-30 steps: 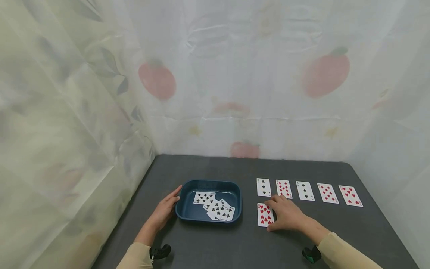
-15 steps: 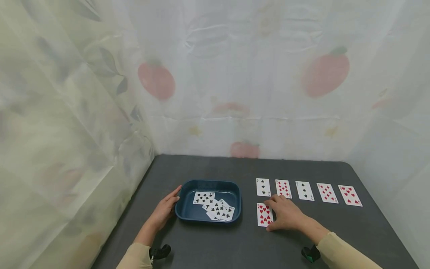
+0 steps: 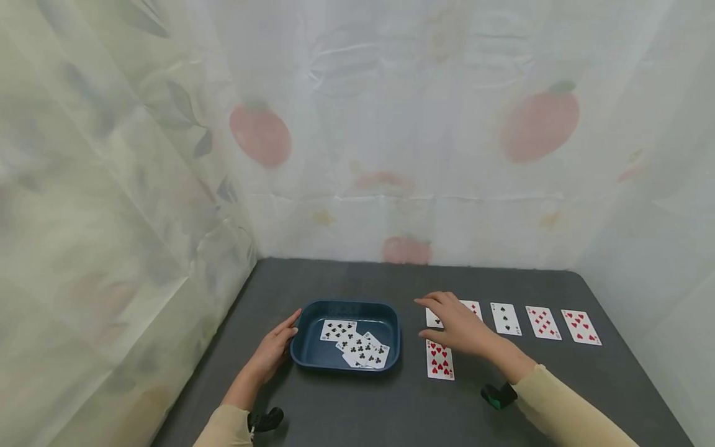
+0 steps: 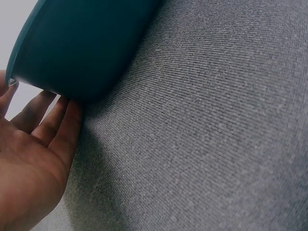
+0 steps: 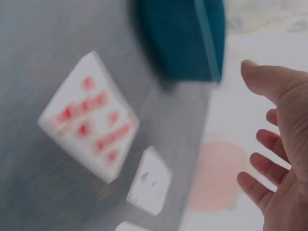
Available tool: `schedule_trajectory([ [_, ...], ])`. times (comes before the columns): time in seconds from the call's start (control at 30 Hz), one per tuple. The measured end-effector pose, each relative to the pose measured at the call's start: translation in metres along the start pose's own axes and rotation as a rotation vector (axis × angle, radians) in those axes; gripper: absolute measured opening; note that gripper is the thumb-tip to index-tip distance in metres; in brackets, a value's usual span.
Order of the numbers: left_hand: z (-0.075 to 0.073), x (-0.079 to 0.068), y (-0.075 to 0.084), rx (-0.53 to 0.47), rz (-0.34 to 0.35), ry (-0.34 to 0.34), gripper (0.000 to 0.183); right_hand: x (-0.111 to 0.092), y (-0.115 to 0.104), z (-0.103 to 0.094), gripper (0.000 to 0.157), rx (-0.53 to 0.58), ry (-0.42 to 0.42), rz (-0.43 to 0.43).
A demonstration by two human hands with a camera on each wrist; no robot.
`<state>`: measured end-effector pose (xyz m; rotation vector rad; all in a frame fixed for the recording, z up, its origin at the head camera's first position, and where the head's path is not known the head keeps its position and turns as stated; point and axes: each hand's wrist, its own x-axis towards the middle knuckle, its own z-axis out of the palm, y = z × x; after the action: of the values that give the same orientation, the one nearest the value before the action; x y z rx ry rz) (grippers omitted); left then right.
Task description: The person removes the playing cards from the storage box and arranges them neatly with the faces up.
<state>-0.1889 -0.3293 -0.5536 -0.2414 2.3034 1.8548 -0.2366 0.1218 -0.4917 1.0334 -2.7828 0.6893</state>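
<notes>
My left hand [image 3: 270, 352] rests against the left side of a dark blue tray [image 3: 304, 362]. In the left wrist view its straight fingers [image 4: 48, 118] touch the outer wall, one fingertip at the rim. Several black-suit playing cards [image 3: 360, 347] lie overlapping inside the tray. My right hand [image 3: 460, 323] hovers above the table with thumb and fingers spread, holding nothing. Just below its thumb lies a hearts card [image 3: 440, 365], face up. The hand partly hides a clubs card [image 3: 433, 319] and a diamonds card [image 3: 473, 307] in the row behind.
That row continues to the right with a black-suit card [image 3: 506, 319], another diamonds card [image 3: 544, 323] and a hearts card [image 3: 581, 327], all face up. Patterned curtains [image 3: 391, 143] enclose the dark grey table [image 3: 346, 410] at the back and sides.
My right hand has lifted from the lower hearts card and moved up and left, uncovering that card and covering part of the clubs card. The left hand stays at the tray.
</notes>
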Motion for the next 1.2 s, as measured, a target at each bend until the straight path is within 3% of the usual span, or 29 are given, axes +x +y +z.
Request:
schedule_trajectory([
  [0.2,0.000,-0.001,0.000,0.001,0.007,-0.006,0.052,0.036,-0.036,-0.004,0.072,0.052,-0.040,-0.121],
  [0.4,0.001,-0.002,0.000,0.005,0.002,0.009,0.051,0.067,-0.063,0.022,0.067,0.010,-0.166,-0.212],
  [0.53,0.002,-0.003,0.002,0.011,0.006,0.009,0.052,0.081,-0.076,0.044,0.066,-0.092,-0.292,-0.276],
  [0.67,0.005,-0.002,0.005,0.002,0.010,0.009,0.052,0.091,-0.085,0.058,0.068,-0.247,-0.454,-0.268],
  [0.77,0.005,-0.001,0.007,-0.010,0.004,0.010,0.052,0.095,-0.090,0.069,0.068,-0.331,-0.529,-0.268],
  [1.0,0.007,-0.001,0.007,-0.025,0.011,-0.005,0.051,0.094,-0.091,0.085,0.060,-0.357,-0.585,-0.286],
  [1.2,0.007,-0.001,0.007,-0.022,0.004,0.010,0.051,0.093,-0.088,0.085,0.062,-0.359,-0.536,-0.260],
])
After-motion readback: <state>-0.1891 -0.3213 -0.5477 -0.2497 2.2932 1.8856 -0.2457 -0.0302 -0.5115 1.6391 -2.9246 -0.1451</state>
